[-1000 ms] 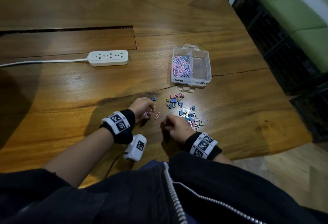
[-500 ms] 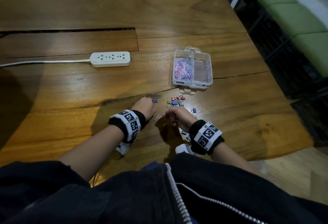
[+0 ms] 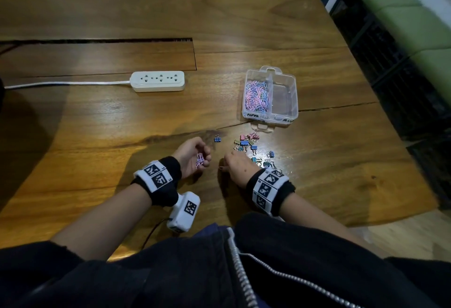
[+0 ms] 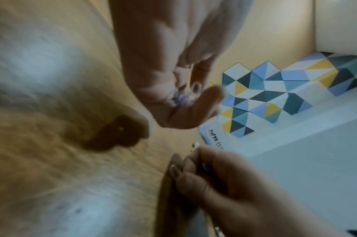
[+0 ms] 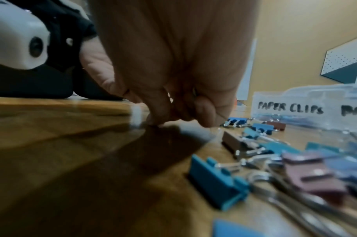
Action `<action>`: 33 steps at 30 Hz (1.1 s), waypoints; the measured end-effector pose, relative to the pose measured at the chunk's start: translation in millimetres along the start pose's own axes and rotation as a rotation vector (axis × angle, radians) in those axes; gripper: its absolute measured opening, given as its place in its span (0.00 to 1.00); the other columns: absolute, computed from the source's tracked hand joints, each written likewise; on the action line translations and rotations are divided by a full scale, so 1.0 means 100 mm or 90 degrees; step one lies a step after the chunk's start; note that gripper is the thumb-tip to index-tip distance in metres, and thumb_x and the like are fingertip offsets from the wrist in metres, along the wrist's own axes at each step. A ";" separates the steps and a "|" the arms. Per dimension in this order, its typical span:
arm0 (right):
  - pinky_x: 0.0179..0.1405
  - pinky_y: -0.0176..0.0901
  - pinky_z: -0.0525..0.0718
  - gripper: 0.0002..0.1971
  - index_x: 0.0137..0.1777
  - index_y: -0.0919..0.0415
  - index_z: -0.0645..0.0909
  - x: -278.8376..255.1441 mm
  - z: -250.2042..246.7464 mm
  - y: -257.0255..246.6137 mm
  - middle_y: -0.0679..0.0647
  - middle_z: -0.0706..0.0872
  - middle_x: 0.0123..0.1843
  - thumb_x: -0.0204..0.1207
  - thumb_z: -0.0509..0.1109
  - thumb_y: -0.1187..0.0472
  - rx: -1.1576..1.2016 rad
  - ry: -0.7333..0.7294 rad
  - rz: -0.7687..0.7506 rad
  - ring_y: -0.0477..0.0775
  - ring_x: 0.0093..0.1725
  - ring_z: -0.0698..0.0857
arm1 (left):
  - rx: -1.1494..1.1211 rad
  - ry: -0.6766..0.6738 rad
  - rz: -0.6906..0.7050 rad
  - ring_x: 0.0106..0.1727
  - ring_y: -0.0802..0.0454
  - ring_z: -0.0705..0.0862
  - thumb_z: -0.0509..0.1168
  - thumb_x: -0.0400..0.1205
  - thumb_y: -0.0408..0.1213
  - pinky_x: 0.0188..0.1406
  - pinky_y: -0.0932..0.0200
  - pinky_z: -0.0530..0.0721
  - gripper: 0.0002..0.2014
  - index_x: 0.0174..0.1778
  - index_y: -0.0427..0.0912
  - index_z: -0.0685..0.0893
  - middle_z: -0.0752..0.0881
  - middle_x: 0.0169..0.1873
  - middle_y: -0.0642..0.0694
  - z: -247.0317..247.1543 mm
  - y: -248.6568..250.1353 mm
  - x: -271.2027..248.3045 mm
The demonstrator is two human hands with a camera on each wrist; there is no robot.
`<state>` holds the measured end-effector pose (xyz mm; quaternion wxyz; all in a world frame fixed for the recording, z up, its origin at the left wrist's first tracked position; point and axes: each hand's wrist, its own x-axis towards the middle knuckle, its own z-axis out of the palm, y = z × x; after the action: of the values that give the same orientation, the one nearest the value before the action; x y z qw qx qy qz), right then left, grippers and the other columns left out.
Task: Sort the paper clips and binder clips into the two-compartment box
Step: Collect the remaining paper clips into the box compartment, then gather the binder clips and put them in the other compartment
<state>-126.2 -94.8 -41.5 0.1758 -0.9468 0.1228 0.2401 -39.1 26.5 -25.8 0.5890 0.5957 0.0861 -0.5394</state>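
My left grip (image 3: 192, 155) cups pink and purple wire paper clips (image 3: 200, 160). Right grip (image 3: 238, 164) pinches tiny clip on wooden worktop (image 3: 97, 124). Clear plastic two-part box (image 3: 294, 92) sits ahead, nearer right grip.

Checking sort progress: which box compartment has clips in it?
The left compartment, labelled PAPER CLIPS, holds a heap of pink and blue paper clips. The right compartment looks empty; binder clips lie on the table.

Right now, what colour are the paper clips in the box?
Mostly pink, with some blue, filling the left compartment: paper clips in the clear box. Head view shows them best.
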 end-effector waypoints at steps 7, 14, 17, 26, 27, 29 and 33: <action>0.38 0.38 0.72 0.06 0.41 0.60 0.71 -0.36 -0.46 0.35 0.54 0.75 0.41 0.79 0.61 0.68 0.311 0.091 0.054 0.49 0.40 0.74 | -0.097 -0.065 -0.028 0.33 0.51 0.78 0.52 0.84 0.31 0.29 0.62 0.85 0.06 0.45 0.36 0.72 0.75 0.36 0.42 0.45 0.51 0.08; 0.45 0.40 0.78 0.11 0.59 0.67 0.77 -0.20 -1.33 0.80 0.52 0.78 0.46 0.79 0.60 0.69 0.364 0.186 0.100 0.50 0.44 0.78 | -0.148 -0.141 0.037 0.68 0.41 0.73 0.54 0.83 0.48 0.69 0.52 0.71 0.32 0.78 0.31 0.58 0.70 0.68 0.31 1.10 1.24 0.25; 0.40 0.36 0.73 0.13 0.60 0.68 0.80 0.07 -1.51 0.82 0.58 0.81 0.50 0.80 0.57 0.68 0.254 0.190 0.111 0.51 0.46 0.76 | -0.171 -0.158 0.048 0.82 0.37 0.52 0.51 0.82 0.54 0.80 0.47 0.53 0.39 0.81 0.32 0.47 0.47 0.81 0.31 1.20 1.36 0.29; 0.63 0.50 0.80 0.12 0.57 0.59 0.82 0.69 -1.54 0.74 0.57 0.85 0.61 0.79 0.59 0.63 0.269 0.220 0.127 0.56 0.57 0.83 | 0.084 0.019 0.161 0.27 0.59 0.81 0.56 0.83 0.33 0.29 0.69 0.77 0.07 0.54 0.38 0.76 0.77 0.37 0.48 0.93 1.18 0.39; 0.64 0.51 0.79 0.13 0.59 0.59 0.81 0.67 -1.52 0.75 0.56 0.84 0.62 0.80 0.58 0.65 0.291 0.221 0.118 0.57 0.60 0.82 | 0.160 0.040 0.173 0.23 0.61 0.77 0.56 0.83 0.30 0.24 0.69 0.75 0.05 0.50 0.40 0.77 0.75 0.32 0.49 0.89 1.12 0.36; 0.67 0.51 0.78 0.14 0.61 0.63 0.80 0.56 -1.49 0.78 0.58 0.83 0.63 0.81 0.56 0.69 0.397 0.234 0.097 0.59 0.64 0.80 | 0.294 0.067 0.203 0.30 0.57 0.76 0.56 0.83 0.28 0.31 0.67 0.77 0.07 0.44 0.41 0.77 0.77 0.35 0.49 0.79 0.98 0.30; 0.50 0.40 0.80 0.13 0.54 0.66 0.80 0.16 -1.30 0.92 0.56 0.83 0.55 0.78 0.56 0.74 0.556 0.328 0.108 0.47 0.47 0.81 | 0.598 0.086 0.259 0.52 0.51 0.78 0.60 0.80 0.24 0.49 0.60 0.81 0.14 0.61 0.36 0.79 0.79 0.55 0.44 0.72 0.62 0.23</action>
<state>-88.3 -231.1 32.3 0.4989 -0.8003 0.3270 -0.0612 -23.2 -61.1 14.2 0.3437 0.8343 -0.2452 -0.3546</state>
